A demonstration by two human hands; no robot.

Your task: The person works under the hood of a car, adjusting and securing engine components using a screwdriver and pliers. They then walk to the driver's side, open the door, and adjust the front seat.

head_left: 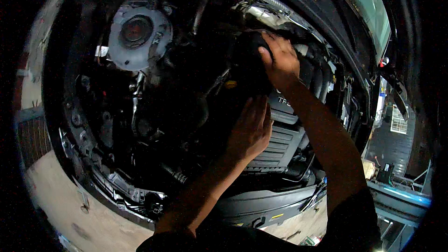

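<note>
I am leaning over a car's engine bay. My right hand (281, 60) reaches to the far side of the engine, its fingers and thumb curved round the edge of a black rounded part (252, 46). Most of that part is lost in shadow. Nearer to me, my left hand (254, 128) lies beside the ribbed black engine cover (273, 147), fingers stretched out close together. The fingertips point into a dark area, and whatever they touch there cannot be made out. A small yellow piece (231, 84) shows just beyond them.
At the far left is a grey strut tower (161, 32) with a round dark centre. A black front panel (266, 205) runs along the near side. Hoses and pipes (322, 72) line the right. Pale floor (60, 191) shows at lower left, and a blue metal beam (401, 196) at lower right.
</note>
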